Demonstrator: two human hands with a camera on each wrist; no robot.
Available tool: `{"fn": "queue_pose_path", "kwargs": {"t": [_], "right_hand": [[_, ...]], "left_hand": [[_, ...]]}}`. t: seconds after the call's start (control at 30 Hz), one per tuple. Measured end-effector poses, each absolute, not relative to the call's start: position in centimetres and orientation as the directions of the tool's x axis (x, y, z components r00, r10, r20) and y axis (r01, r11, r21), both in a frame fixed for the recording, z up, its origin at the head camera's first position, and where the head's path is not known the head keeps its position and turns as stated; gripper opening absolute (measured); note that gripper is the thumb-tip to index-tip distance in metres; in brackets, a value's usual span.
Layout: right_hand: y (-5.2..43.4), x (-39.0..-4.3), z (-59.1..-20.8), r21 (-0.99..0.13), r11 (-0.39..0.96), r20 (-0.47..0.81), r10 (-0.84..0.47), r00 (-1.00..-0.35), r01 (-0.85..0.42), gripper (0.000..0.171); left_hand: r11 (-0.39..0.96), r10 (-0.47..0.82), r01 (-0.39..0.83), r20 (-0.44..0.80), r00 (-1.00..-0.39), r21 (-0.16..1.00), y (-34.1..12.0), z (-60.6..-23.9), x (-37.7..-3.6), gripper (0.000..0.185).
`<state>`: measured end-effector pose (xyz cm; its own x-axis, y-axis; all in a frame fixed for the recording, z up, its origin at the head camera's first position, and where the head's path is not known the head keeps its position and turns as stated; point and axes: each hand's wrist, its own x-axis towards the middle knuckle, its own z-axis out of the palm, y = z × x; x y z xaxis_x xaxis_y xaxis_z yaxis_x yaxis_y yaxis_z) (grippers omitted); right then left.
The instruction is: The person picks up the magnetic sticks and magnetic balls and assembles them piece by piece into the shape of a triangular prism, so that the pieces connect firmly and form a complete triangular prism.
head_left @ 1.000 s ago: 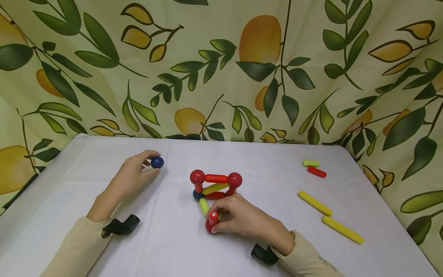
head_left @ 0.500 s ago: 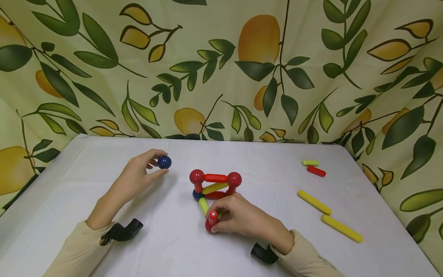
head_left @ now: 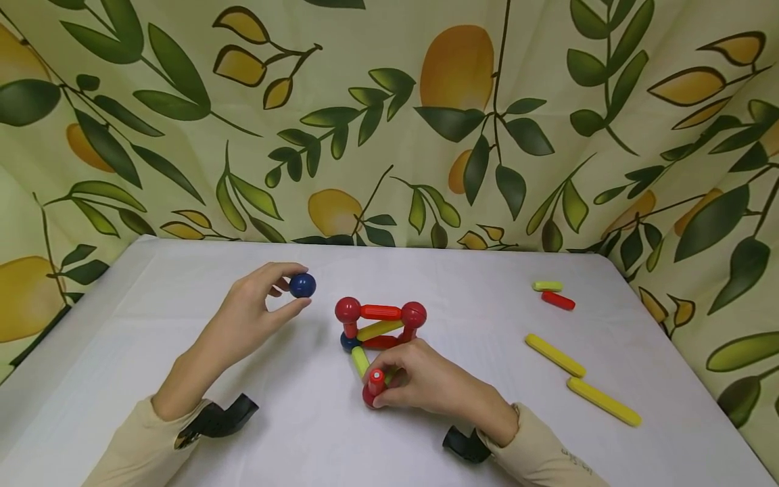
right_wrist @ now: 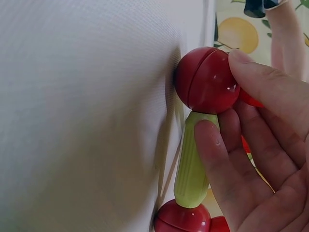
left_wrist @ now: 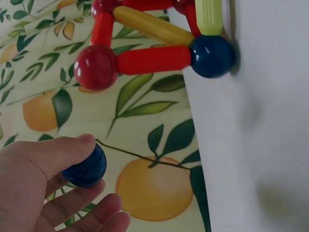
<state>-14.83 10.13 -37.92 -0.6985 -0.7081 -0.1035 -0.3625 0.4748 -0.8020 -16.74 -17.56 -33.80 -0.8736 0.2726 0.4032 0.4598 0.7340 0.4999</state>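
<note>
Head view: my left hand [head_left: 252, 308], well apart from my right, has just carried the blue ball [head_left: 302, 285] rightward, so it's nearer the rod-and-ball frame [head_left: 381, 312] on the white table [head_left: 304, 433] but unattached, while my right hand [head_left: 422, 382] keeps gripping the frame's near red ball [head_left: 368, 398]. Left wrist: I'm pinching that glossy, seamed blue ball. Right wrist: thumb on shiny red, fingertip against a ribbed light-green rod [right_wrist: 190, 169].

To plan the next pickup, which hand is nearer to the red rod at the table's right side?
Right. In the head view, the right hand is left of and below the red rod; the left hand is farther left.
</note>
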Motion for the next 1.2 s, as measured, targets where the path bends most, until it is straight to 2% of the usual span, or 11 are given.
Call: {"fn": "queue_pose_path", "kwargs": {"t": [0.27, 0.7, 0.83, 1.07, 1.2], "right_hand": [[10.2, -15.0, -38.1, -0.800, 0.472, -0.093, -0.708, -0.700, -0.372, 0.024], [10.1, -14.9, -38.1, -0.797, 0.448, -0.058, -0.724, -0.687, -0.405, 0.024], [10.2, -15.0, -38.3, -0.810, 0.418, -0.035, -0.735, -0.677, -0.411, 0.022], [10.3, -15.1, -38.6, -0.824, 0.377, 0.001, -0.746, -0.666, -0.423, 0.032], [10.3, -15.1, -38.5, -0.819, 0.377, 0.005, -0.749, -0.663, -0.432, 0.029]], "left_hand": [[0.725, 0.297, 0.507, 0.452, -0.841, 0.466, -16.5, -32.7, -15.4, 0.047], [0.590, 0.465, 0.626, 0.418, -0.780, 0.510, -14.1, -32.0, -12.9, 0.042], [0.542, 0.533, 0.653, 0.385, -0.754, 0.529, -13.4, -32.4, -12.5, 0.044], [0.501, 0.623, 0.669, 0.308, -0.719, 0.549, -12.1, -33.4, -12.2, 0.038], [0.490, 0.658, 0.668, 0.265, -0.705, 0.559, -11.8, -33.7, -12.1, 0.037]]}}
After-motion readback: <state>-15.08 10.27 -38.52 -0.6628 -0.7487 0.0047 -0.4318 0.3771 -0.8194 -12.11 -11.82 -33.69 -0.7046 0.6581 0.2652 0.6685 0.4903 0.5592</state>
